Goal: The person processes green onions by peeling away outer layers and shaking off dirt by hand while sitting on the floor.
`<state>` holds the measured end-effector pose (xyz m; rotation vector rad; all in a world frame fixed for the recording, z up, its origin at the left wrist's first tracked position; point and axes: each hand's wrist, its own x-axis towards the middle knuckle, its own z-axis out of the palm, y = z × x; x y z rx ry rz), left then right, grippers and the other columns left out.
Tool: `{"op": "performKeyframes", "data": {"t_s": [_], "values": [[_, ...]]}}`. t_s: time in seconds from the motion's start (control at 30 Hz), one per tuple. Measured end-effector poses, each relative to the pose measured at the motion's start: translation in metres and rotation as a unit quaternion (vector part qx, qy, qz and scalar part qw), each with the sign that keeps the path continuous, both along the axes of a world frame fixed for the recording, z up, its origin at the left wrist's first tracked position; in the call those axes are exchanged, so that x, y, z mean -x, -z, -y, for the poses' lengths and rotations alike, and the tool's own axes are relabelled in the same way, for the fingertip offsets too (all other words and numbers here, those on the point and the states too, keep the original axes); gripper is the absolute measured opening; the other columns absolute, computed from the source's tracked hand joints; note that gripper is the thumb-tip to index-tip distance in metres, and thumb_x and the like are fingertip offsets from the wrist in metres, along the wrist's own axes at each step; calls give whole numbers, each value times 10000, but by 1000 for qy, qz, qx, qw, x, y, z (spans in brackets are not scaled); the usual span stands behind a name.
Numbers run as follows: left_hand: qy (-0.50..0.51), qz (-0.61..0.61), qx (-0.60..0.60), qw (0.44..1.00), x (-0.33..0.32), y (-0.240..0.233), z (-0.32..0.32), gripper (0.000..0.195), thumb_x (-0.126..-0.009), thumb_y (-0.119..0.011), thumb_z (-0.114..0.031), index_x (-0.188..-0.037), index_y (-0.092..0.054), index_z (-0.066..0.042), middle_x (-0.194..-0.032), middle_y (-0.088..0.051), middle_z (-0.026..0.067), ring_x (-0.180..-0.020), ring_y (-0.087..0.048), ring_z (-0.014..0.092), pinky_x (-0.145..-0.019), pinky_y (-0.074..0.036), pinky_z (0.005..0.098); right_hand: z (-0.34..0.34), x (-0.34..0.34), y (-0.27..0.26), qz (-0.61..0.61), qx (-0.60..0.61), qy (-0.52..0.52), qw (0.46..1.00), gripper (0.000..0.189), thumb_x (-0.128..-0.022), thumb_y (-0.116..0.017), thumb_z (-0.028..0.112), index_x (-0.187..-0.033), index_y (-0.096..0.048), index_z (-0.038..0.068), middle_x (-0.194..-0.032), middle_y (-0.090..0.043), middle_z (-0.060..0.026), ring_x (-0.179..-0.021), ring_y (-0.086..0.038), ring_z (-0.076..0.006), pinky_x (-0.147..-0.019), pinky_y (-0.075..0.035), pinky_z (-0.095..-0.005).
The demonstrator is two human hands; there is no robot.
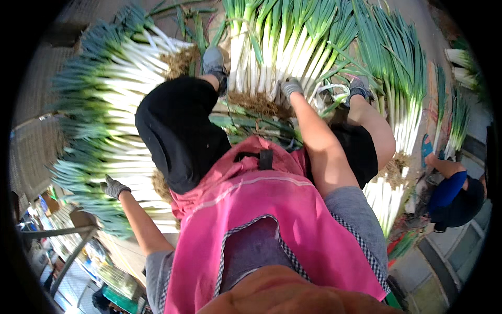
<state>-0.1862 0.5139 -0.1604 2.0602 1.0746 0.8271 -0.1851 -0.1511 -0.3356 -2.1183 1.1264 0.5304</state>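
Note:
My left hand (pixel 114 187), in a grey knit glove, lies on a long row of large green onions (pixel 129 129) at my left, where white stalks turn green. Whether its fingers grip any stalk is unclear. Between my feet is a pile of green onions (pixel 270 59), leaves pointing away and brown roots (pixel 255 103) towards me. My right hand (pixel 291 88), also gloved, has its fingers curled around the lower white stalks at the right of this pile, just above the roots. A loose, peeled-looking pale strip (pixel 334 88) lies right of that hand.
More green onions (pixel 396 78) stand heaped beyond my right foot (pixel 357 88). My left foot (pixel 215 64) is between two piles. Trimmed leaves (pixel 255 122) litter the ground before me. Another person (pixel 451 196) is at the far right. A metal frame (pixel 72 259) stands at lower left.

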Motion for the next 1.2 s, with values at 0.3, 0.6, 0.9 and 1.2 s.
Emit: {"op": "performKeyframes", "data": {"t_s": [0.3, 0.6, 0.9, 1.2], "values": [[642, 78, 187, 739, -128, -188, 345, 349, -876, -274, -51, -1209, -274, 56, -1256, -324, 172, -1141, -373, 243, -933, -360, 319, -8, -23, -25, 146, -109, 264, 947, 144, -743, -548, 148, -806, -522, 20, -647, -548, -99, -536, -521, -208, -486, -419, -355], [655, -144, 471, 573, -119, -133, 527, 521, -788, -532, -369, -1120, -428, 18, -1135, -460, 180, -1011, -485, 247, -856, -419, 366, -30, 19, -257, 356, -569, 150, 726, 247, -843, -474, 253, -1000, -468, 62, -551, -377, 65, -402, -299, -27, -363, -258, -202], [617, -46, 649, 443, -125, -142, 550, 327, -810, -517, -335, -924, -456, -35, -691, -539, 53, -517, -517, 148, -448, -448, 244, -68, 66, -251, 356, -411, 22, 839, 360, -790, -537, 277, -1012, -449, 8, -621, -519, -70, -505, -512, -135, -430, -433, -242], [574, 61, 645, 500, -161, -123, 527, 207, -823, -507, -239, -757, -478, -44, -539, -477, 27, -432, -451, 119, -403, -392, 276, -82, 9, -284, 337, -395, -66, 852, 236, -765, -580, 222, -872, -493, 30, -514, -470, -20, -400, -431, -91, -376, -349, -213]]}}
